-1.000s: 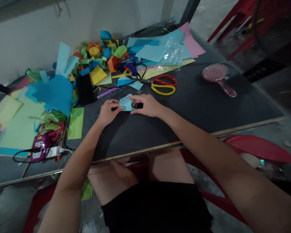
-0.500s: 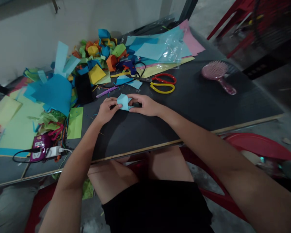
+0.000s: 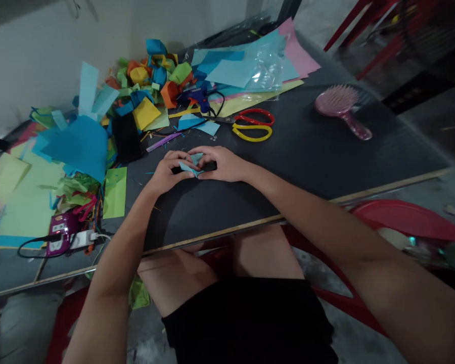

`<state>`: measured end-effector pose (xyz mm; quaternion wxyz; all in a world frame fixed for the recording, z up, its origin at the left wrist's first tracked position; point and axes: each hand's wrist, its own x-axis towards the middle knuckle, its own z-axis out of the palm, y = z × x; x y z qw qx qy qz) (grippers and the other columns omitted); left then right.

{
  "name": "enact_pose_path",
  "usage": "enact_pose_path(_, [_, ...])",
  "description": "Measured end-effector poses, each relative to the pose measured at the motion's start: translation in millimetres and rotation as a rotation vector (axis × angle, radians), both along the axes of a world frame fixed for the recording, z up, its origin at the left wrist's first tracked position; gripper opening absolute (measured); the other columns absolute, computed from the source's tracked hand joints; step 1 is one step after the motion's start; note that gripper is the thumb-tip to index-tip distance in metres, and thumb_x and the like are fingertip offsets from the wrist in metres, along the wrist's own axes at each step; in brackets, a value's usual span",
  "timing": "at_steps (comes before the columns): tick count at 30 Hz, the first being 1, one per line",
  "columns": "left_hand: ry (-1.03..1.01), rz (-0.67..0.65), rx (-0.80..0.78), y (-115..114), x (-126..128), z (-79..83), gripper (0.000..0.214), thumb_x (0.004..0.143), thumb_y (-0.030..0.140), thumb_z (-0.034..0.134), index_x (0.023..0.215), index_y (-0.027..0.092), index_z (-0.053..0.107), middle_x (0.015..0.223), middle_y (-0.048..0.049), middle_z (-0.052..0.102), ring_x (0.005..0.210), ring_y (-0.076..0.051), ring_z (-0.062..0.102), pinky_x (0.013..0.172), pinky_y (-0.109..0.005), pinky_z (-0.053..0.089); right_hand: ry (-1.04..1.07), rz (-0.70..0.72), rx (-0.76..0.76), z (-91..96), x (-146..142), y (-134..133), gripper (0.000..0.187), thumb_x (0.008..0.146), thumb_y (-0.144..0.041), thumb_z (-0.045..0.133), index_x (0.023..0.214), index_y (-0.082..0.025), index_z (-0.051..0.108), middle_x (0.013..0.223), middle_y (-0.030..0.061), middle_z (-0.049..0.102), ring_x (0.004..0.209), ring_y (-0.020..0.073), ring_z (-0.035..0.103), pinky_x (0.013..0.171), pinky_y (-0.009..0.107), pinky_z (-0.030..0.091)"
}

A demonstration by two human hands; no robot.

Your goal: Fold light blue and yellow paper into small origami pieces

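Note:
A small piece of light blue folded paper [image 3: 191, 167] is held between both hands, just above the dark table. My left hand [image 3: 168, 172] pinches its left side, thumb below and fingers above. From the right, my right hand [image 3: 220, 164] grips the other side with curved fingers and thumb. The fingers cover much of the paper. Beyond the hands lie scissors [image 3: 253, 125] with one red and one yellow handle, a purple stick-like tool [image 3: 163, 142] and light blue paper scraps [image 3: 208, 126].
A heap of folded coloured paper [image 3: 147, 76] stands at the back, near a blue glue gun [image 3: 199, 98] and a black phone [image 3: 126, 136]. Paper sheets in plastic [image 3: 246, 68] lie behind. A pink hairbrush [image 3: 341, 106] rests rightward; a purple power socket [image 3: 62, 230] with cables sits left.
The light blue paper has turned from showing a broad flat face to a narrower, bent form. Both hands have come closer together around it.

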<state>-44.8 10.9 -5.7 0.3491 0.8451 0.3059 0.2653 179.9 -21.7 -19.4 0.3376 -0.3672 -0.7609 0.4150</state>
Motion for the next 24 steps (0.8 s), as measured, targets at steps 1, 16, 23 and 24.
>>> enact_pose_path(1, [-0.001,0.003,-0.006,0,0,-0.1,0.024,0.078,0.046,0.077,0.087,0.024,0.078,0.103,-0.0062,0.071,0.105,-0.022,0.061,0.102,-0.042,0.042,-0.001,-0.014,-0.003,1.6,0,-1,0.068,0.075,-0.031,0.077,0.136,-0.015,0.053,0.092,0.0089,0.076,0.092,0.0256,0.072,0.089,0.041,0.052])
enact_pose_path(16, [-0.150,0.080,0.001,4,-4,-9.3,0.026,0.074,0.054,0.078,0.080,0.029,0.080,0.081,-0.0053,0.076,0.085,-0.020,0.065,0.084,-0.038,0.052,0.054,-0.137,0.150,4.0,3,-1,0.015,0.079,-0.035,0.070,0.084,-0.022,0.077,0.089,0.0062,0.076,0.086,0.0215,0.068,0.083,0.039,0.053])
enact_pose_path(23, [-0.178,0.166,-0.074,4,-4,-8.8,0.029,0.068,0.053,0.083,0.074,0.025,0.079,0.075,-0.0035,0.072,0.075,-0.016,0.063,0.074,-0.032,0.052,0.069,-0.183,0.126,3.9,3,1,0.020,0.079,-0.042,0.072,0.080,-0.022,0.077,0.085,0.0048,0.075,0.082,0.0210,0.066,0.081,0.038,0.051])
enact_pose_path(24, [-0.174,0.183,-0.095,3,-4,-9.1,0.029,0.068,0.051,0.084,0.074,0.023,0.079,0.075,-0.0032,0.071,0.073,-0.015,0.062,0.071,-0.031,0.051,0.080,-0.185,0.111,3.5,3,1,0.023,0.080,-0.043,0.070,0.082,-0.021,0.077,0.085,0.0051,0.074,0.081,0.0205,0.066,0.080,0.038,0.051])
